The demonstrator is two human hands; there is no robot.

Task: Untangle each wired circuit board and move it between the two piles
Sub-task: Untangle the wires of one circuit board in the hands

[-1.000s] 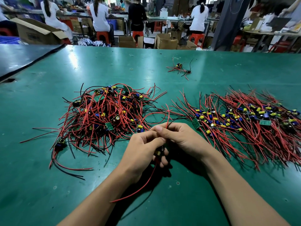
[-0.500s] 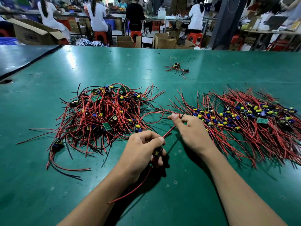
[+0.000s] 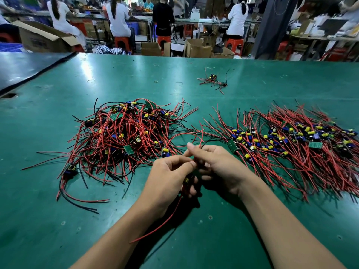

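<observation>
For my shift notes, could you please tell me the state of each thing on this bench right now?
Left pile, tangled heap.
Right pile, spread flat, wires roughly parallel.
Held circuit board, lifted between both hands.
Left hand, grips the board.
Right hand, pinches its wires.
Stray boards, lying apart at the far side.
</observation>
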